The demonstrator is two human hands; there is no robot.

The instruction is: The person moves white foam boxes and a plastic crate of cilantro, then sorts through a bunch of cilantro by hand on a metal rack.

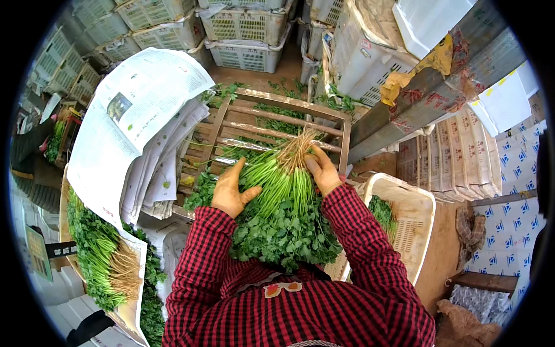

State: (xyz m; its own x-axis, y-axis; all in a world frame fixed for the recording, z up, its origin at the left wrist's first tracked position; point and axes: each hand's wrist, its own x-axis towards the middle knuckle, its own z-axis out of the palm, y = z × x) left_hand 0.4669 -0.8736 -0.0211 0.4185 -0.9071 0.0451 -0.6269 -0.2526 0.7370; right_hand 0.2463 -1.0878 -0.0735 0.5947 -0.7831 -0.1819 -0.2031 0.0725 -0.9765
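Note:
A bunch of coriander (283, 194) lies before me on a slatted wooden rack (231, 124), its pale roots pointing away and its leaves toward my body. My left hand (232, 191) rests at the left side of the stems, thumb and fingers spread apart. On the other side, my right hand (324, 172) is closed on the bunch close to the roots; some of its fingertips are hidden among them. More coriander leaves lie loose on the rack.
Newspaper sheets (136, 121) are stacked at the left, above more coriander (101, 260) in a crate. A white plastic crate (425, 231) with some greens stands at my right. Beyond it rises a metal post (433, 78). Stacked plastic crates (245, 55) line the back.

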